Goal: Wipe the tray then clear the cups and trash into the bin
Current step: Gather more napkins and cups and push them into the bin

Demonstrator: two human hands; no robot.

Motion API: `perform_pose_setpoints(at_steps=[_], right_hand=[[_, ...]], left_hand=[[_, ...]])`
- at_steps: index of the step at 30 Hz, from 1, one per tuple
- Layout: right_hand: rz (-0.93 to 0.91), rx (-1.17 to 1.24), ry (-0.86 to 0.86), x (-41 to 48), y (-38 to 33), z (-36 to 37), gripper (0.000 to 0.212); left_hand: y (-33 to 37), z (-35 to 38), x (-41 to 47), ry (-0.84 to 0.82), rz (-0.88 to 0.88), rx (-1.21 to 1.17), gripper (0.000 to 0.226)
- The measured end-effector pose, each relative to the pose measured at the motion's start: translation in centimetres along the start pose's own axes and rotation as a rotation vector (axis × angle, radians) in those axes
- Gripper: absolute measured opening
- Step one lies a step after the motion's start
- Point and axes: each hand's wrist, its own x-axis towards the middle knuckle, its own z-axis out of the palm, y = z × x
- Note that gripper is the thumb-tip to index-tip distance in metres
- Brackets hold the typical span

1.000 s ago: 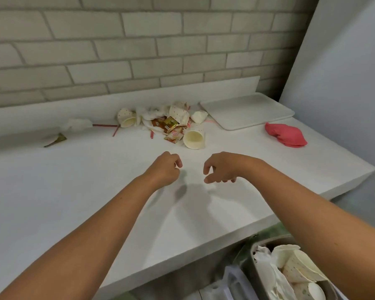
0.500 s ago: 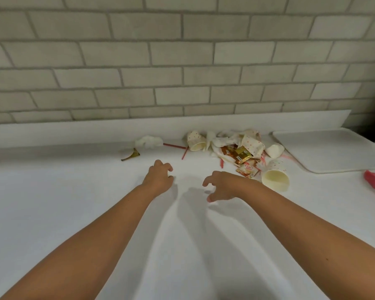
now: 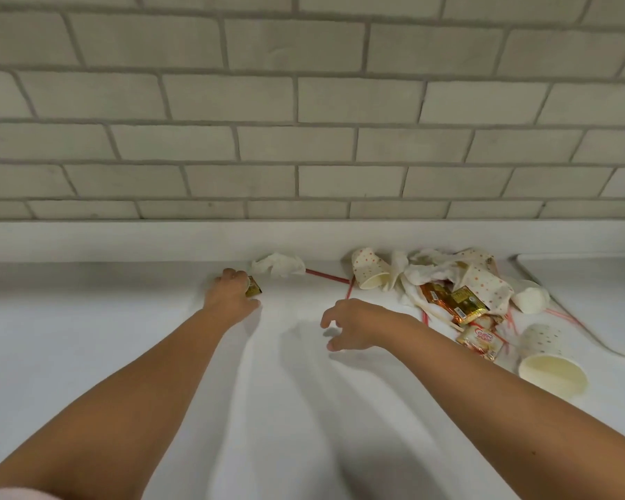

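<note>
My left hand reaches to the back of the white counter, and its fingers curl over a small gold-green wrapper that sticks out on its right side. My right hand hovers above the counter with loosely curled fingers and holds nothing. To its right lies the trash pile: a spotted paper cup on its side, gold sachets, crumpled napkins and a small white cup. Another spotted cup lies nearer, mouth toward me. The white tray shows at the right edge.
A crumpled tissue and a red straw lie by the backsplash just right of my left hand. A grey brick wall rises behind the counter. The bin is out of view.
The view has swung left and closer to the wall, leaving the bin and red cloth out of frame. My left hand moved forward onto the small wrapper; my right hand moved toward the trash pile.
</note>
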Motion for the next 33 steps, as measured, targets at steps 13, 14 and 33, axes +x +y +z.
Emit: perform_pose_setpoints(at_steps=[13, 14, 33], right_hand=[[0.008, 0.137, 0.315, 13.1, -0.4, -3.1, 0.036], [0.003, 0.159, 0.329, 13.9, -0.5, -3.2, 0.04], [-0.184, 0.149, 0.605, 19.5, -1.4, -2.1, 0.023]], left_hand=[[-0.8, 0.8, 5.5, -0.118, 0.187, 0.425, 0.044], [-0.7, 0.9, 5.5, -0.121, 0.194, 0.445, 0.043], [-1.0, 2.7, 6.3, -0.032, 0.133, 0.462, 0.049]])
